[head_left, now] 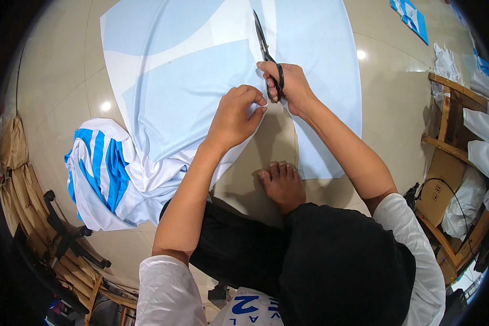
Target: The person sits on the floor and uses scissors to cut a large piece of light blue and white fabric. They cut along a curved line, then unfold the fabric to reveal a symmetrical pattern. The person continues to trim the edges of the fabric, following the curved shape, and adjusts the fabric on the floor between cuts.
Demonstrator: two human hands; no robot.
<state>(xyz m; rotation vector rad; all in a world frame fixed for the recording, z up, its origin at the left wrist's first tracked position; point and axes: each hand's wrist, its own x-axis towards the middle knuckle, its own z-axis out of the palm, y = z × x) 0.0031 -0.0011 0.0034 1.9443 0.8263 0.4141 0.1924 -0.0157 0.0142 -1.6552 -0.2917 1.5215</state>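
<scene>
- Watching remotely: L hand (234, 115), 12 o'clock, has the edge of the pale blue-and-white cloth (201, 81) pinched btwn thumb and fingers, just beside the R hand.
- R hand (288, 87), 1 o'clock, is clenched round the handles of the scissors (264, 52); blades point approx 12. They look nearly closed to me; can't tell if any cloth sits btwn them.
- Cloth location: spread on the tiled floor (60, 98), abt 10 thru 2 o'clock, its top running out of view.
- Done AFAICT: a split lies open from the lower edge up to the hands. The bare foot (283, 187), abt 4 o'clock, rests on the floor in that gap. The panel on the 2 o'clock side lies flat, apart from the L part below the hands.
- Left to do: cloth beyond the hands, twd 12, looks unparted, so I'd call this cut part-way. Can't judge how much remains, bc the far end's out of shot.
- Striped bundle (100, 168), 9 o'clock: heaped, touching the spread's lower L side; can't tell if it's the same piece.
- Blue-and-white piece (411, 20), btwn 1 and 2 o'clock: well apart on the floor, status unclear.
</scene>
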